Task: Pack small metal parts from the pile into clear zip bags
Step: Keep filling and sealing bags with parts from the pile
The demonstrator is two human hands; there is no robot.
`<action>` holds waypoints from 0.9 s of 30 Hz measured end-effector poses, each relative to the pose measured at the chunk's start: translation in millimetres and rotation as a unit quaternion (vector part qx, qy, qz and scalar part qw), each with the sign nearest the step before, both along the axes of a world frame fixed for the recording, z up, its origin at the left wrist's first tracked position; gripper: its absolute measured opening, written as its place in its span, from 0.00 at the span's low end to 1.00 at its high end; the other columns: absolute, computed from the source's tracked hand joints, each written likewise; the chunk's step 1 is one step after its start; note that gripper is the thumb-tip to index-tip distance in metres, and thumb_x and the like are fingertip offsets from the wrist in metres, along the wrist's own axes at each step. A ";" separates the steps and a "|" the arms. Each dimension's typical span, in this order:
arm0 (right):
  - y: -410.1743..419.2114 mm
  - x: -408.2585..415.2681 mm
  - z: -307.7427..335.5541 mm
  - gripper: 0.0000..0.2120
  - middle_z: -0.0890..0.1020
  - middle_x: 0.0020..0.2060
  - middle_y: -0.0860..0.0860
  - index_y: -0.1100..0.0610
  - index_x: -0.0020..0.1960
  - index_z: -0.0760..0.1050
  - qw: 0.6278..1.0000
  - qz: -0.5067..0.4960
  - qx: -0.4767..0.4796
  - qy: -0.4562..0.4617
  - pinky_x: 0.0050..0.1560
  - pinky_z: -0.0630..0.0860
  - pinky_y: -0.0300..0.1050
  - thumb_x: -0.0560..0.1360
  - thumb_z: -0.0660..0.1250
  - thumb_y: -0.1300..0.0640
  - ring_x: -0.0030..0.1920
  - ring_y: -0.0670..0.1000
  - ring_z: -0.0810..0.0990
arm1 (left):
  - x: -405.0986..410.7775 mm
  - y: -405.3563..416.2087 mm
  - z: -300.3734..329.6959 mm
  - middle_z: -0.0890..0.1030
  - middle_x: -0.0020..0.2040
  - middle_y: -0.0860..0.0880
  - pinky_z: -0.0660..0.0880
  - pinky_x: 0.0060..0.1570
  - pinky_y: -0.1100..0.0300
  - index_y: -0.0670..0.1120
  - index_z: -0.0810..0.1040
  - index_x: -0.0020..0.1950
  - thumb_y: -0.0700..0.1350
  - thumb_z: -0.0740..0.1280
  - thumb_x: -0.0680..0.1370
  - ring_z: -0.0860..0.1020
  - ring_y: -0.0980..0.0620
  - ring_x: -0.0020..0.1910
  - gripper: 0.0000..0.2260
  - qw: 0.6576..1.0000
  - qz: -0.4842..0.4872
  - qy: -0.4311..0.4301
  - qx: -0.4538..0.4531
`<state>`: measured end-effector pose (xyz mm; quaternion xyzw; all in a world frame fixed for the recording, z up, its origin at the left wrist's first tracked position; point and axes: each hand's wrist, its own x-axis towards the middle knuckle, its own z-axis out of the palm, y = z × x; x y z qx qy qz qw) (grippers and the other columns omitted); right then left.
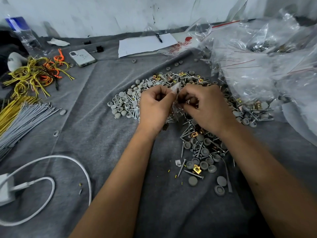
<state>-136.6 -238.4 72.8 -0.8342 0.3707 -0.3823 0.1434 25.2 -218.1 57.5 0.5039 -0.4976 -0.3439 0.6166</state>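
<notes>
Both hands over the parts pile [171,86] on the grey cloth [103,134]. Left hand [154,107] and right hand [205,107] fingers pinch one small clear zip bag [175,100] between them, above pile centre. Bag heap [265,66] right of pile.

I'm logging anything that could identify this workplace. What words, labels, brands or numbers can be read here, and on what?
None can be read.
Red print on a plastic bag: too blurred.
Blue label on the water bottle: no legible text.
White paper under the pen: looks blank.
</notes>
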 end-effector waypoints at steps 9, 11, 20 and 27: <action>-2.5 -0.9 2.8 0.08 0.87 0.47 0.46 0.55 0.56 0.86 0.997 -0.021 0.022 -0.074 0.51 0.80 0.36 0.77 0.74 0.59 0.47 0.41 0.85 | 2.8 1.6 2.6 0.75 0.26 0.52 0.64 0.24 0.66 0.47 0.78 0.37 0.39 0.71 0.79 0.69 0.56 0.23 0.11 0.999 0.021 0.041 0.006; -5.1 -3.3 2.9 0.07 0.87 0.47 0.45 0.55 0.56 0.85 0.991 -0.068 0.022 -0.117 0.49 0.80 0.35 0.78 0.73 0.59 0.45 0.39 0.84 | 2.9 1.5 3.4 0.74 0.26 0.52 0.63 0.24 0.66 0.47 0.78 0.36 0.38 0.70 0.80 0.68 0.56 0.22 0.13 0.998 0.035 0.052 0.015; -14.0 -21.7 1.8 0.05 0.87 0.42 0.50 0.51 0.49 0.86 0.972 -0.208 0.092 0.068 0.49 0.83 0.50 0.77 0.75 0.50 0.42 0.52 0.84 | 3.7 1.5 0.4 0.77 0.30 0.49 0.69 0.25 0.62 0.41 0.75 0.47 0.40 0.63 0.84 0.73 0.55 0.24 0.07 0.998 0.060 0.006 0.024; -9.3 -22.0 8.9 0.08 0.82 0.40 0.44 0.45 0.45 0.80 0.958 -0.180 0.131 0.180 0.45 0.78 0.46 0.73 0.77 0.46 0.43 0.50 0.81 | 3.6 1.9 0.7 0.78 0.32 0.44 0.69 0.24 0.63 0.39 0.75 0.49 0.40 0.63 0.84 0.74 0.54 0.23 0.07 0.997 0.063 -0.001 0.038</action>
